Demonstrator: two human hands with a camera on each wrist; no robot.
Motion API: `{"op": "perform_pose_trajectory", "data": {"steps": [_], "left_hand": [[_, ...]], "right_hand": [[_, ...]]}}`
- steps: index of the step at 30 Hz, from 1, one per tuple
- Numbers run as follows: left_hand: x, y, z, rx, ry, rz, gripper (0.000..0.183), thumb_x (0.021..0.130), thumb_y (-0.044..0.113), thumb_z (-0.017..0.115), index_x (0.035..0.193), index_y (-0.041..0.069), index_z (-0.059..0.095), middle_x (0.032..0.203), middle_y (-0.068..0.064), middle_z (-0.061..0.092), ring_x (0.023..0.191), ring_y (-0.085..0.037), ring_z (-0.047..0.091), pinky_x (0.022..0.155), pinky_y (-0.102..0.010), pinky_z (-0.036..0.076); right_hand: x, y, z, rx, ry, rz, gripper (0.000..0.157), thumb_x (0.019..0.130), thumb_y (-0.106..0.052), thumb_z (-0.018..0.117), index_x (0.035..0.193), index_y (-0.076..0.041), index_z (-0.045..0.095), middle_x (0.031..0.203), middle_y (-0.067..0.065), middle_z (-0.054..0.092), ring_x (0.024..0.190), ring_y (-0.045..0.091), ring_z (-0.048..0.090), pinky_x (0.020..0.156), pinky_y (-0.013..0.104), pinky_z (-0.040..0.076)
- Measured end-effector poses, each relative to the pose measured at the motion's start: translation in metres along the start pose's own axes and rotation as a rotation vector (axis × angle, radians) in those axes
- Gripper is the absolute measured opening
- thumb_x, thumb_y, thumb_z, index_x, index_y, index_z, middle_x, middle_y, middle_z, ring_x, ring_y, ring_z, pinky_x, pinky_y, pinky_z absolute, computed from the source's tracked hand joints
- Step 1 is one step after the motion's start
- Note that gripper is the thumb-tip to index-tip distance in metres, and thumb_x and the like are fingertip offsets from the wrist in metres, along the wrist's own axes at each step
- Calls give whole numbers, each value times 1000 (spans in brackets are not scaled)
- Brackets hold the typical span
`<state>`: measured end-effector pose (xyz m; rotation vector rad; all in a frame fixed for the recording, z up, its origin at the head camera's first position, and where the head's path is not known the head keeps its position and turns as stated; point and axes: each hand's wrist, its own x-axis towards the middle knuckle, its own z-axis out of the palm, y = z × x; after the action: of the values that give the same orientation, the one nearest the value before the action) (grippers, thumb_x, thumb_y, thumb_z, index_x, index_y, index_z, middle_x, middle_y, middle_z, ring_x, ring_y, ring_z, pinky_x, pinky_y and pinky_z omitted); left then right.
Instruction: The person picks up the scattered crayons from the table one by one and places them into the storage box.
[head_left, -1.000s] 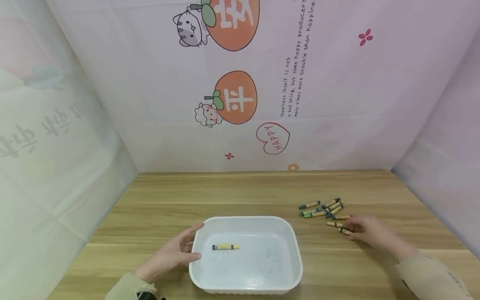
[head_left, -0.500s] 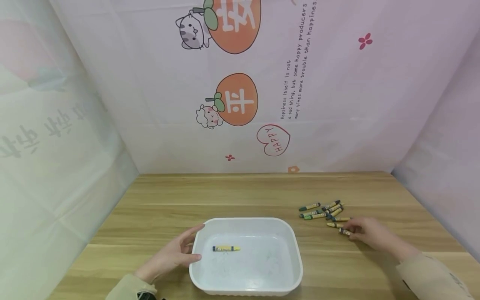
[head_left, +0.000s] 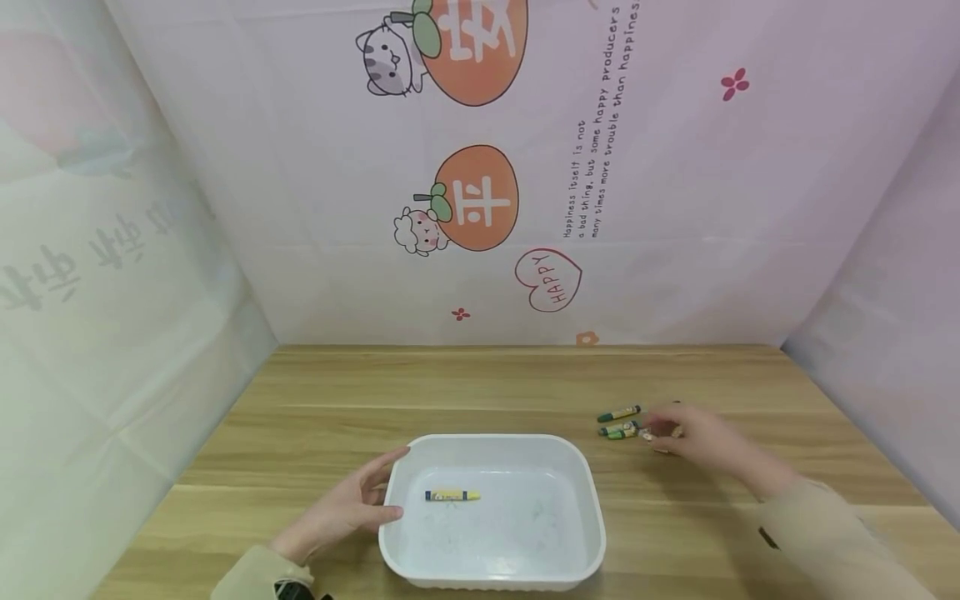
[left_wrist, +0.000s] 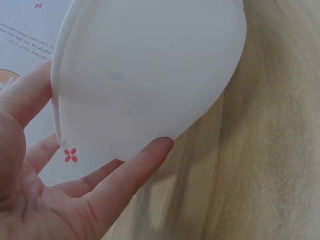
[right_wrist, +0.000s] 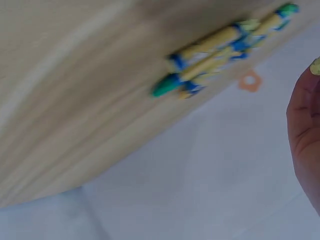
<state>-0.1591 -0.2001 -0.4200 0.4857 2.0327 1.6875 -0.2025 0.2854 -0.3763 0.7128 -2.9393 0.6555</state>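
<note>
The right hand [head_left: 693, 433] had changed place: half a second earlier it was pinching at the near side of the heap, and now it hung over the heap's middle. The two crayons that had lain at its fingertips no longer showed on the bench [head_left: 487, 383] there. Its fingers were curled, and the right wrist view caught a yellow end [right_wrist: 315, 66] at the fingertips, cut by the edge, so it seemed to be holding at least one crayon; how many, I could not tell.

Beside its fingertips, the dark green crayon [head_left: 618, 414] and the light green crayon [head_left: 622, 432] lay just where they had been, while the hand covered much of the rest.

Nothing had altered at the white tray [head_left: 510, 533]. The left hand [head_left: 348, 504] rested against its left side, thumb and fingers spread wide along rim and wall. The single yellow crayon [head_left: 452, 496] lay on the tray's floor, towards that hand. For the work, I judged, this meant gathering was under way on the bench, with nothing added to the tray so far
</note>
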Motion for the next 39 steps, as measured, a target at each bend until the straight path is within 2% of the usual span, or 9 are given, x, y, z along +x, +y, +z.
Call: {"op": "perform_pose_trajectory", "data": {"steps": [3,8,13,16,23,28,32,35,39], "left_hand": [[0,0,0,-3,-1,-2,85,85,9,68,150,1,13,141,-39,30,117,-39,53,81,-38,57],[2,1,-1,0,8,-12,85,85,11,68,151,3,14,142,-39,28,118,-40,52,80,-41,57],[3,0,-1,14,15,-4,85,85,10,68,151,3,15,143,-39,27,120,-44,49,80,-42,57],[1,0,-1,16,19,-5,85,85,9,68,151,3,15,143,-40,27,120,-45,49,79,-43,57],[-1,1,0,11,21,-14,85,85,11,68,151,4,14,143,-40,25,118,-43,52,80,-43,57],[-1,0,1,-9,1,-3,85,86,10,67,151,3,13,143,-41,23,117,-42,53,81,-44,57],[0,-1,1,-8,-2,5,85,86,9,67,151,3,13,142,-42,23,116,-41,53,80,-43,57],[0,-2,0,-1,-3,8,84,86,10,67,151,3,13,142,-42,23,116,-41,54,79,-43,57],[0,-2,1,-2,-11,13,85,86,10,67,150,2,13,142,-43,21,114,-40,55,78,-43,57]], "right_hand": [[14,-22,-1,59,-24,-5,21,83,-10,69,104,-6,69,90,-1,67,83,11,59,70,30,54],[40,-56,1,158,-23,-38,21,85,-7,67,106,-9,69,89,-2,67,84,11,59,71,25,54],[64,-94,5,217,-32,-139,21,86,-7,67,106,-10,69,90,0,68,84,10,60,70,21,54],[78,-121,11,262,-74,-218,21,86,-5,66,106,-8,69,91,2,68,84,10,60,72,20,54],[100,-178,42,224,-235,-249,18,85,-10,68,103,-13,70,86,-6,65,81,7,58,72,19,51],[110,-193,72,211,-338,-275,17,85,-9,70,102,-12,70,78,-8,61,74,4,54,66,16,47],[114,-195,93,200,-401,-243,17,84,-8,70,101,-14,71,75,-9,57,69,2,51,63,15,46],[114,-197,103,171,-444,-220,17,84,-10,71,100,-15,70,74,-10,57,68,1,50,62,14,45],[112,-199,111,122,-472,-234,17,83,-12,72,100,-16,69,75,-12,58,68,0,51,61,13,46]]}}
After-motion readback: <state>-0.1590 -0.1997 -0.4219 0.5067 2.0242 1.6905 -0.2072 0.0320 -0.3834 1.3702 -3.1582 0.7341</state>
